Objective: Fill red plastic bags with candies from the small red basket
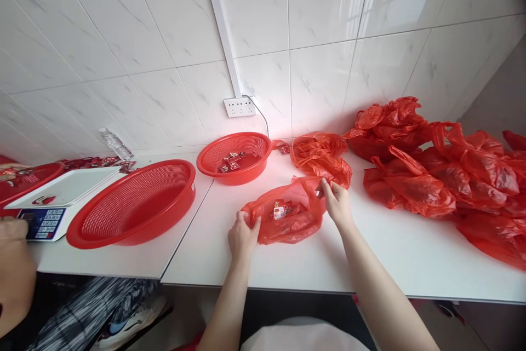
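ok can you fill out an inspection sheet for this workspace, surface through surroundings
Surface: white table, with a seam running across it.
Things in hand: open red bag with small packets inside.
Clutter: heap of red bags at right; near basket, far basket, scale and bottle toward the left.
Hands: left hand grips the bag's left edge; right hand pinches its right edge.
Cables: one thin cable from the wall socket, dropping behind the far basket.
Surroundings: tiled wall behind; another person's hand beside the scale, blurred.
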Available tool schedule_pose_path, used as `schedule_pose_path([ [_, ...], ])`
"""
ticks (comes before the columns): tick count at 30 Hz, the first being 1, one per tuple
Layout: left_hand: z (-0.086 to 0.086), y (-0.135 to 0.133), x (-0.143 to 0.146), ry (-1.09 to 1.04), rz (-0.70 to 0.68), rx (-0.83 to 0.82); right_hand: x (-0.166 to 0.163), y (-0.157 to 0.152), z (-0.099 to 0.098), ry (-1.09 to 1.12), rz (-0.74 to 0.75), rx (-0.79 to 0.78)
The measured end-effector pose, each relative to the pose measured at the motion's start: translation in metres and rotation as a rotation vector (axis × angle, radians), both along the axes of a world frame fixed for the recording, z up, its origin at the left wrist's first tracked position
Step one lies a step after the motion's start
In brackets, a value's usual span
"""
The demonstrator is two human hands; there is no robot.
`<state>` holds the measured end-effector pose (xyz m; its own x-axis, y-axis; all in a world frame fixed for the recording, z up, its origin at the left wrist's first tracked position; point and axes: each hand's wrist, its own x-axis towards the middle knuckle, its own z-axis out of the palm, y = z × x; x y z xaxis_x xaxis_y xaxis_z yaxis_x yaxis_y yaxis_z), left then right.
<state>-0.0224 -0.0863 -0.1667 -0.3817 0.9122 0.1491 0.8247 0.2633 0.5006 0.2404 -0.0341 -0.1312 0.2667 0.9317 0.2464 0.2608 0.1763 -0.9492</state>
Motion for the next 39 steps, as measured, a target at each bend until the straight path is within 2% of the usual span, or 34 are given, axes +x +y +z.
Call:
schedule_pose_path([
  [3,-0.004,0.002,-0.004,-0.015,-0.077,0.020,0.002,-0.001,0.003,0.137,-0.016,0.057],
  [7,-0.008,0.002,-0.009,-0.038,-0.178,0.045,0.000,-0.003,0.007,0.120,-0.046,0.055],
  [12,-0.004,0.000,-0.007,-0.142,-0.189,0.075,-0.005,-0.006,0.008,0.165,0.044,0.047],
  [18,-0.006,0.000,-0.007,-0.210,-0.186,0.152,-0.013,-0.009,0.006,0.040,0.076,-0.018],
  [20,-0.007,0.002,-0.009,-0.358,-0.138,0.223,-0.014,-0.009,0.006,0.000,0.030,0.009],
  [23,0.002,0.005,-0.014,-0.765,-0.074,0.314,-0.011,-0.008,0.007,-0.014,-0.072,0.054],
  [26,0.029,0.006,-0.025,-1.047,-0.117,0.323,-0.005,-0.008,0.011,0.073,-0.088,0.084],
  [29,0.075,0.005,-0.038,-1.097,-0.229,0.266,0.006,-0.010,0.029,0.177,-0.052,0.139],
  [32,0.130,0.008,-0.043,-1.189,-0.356,0.339,0.017,-0.008,0.063,0.262,0.002,0.212],
  [35,0.179,0.016,-0.034,-1.210,-0.538,0.437,0.021,0.000,0.102,0.321,0.047,0.340],
  [37,0.200,0.023,-0.021,-1.206,-0.651,0.422,0.016,0.004,0.124,0.316,0.080,0.412],
  [39,0.209,0.029,-0.005,-1.195,-0.778,0.301,0.005,0.002,0.139,0.279,0.141,0.434],
])
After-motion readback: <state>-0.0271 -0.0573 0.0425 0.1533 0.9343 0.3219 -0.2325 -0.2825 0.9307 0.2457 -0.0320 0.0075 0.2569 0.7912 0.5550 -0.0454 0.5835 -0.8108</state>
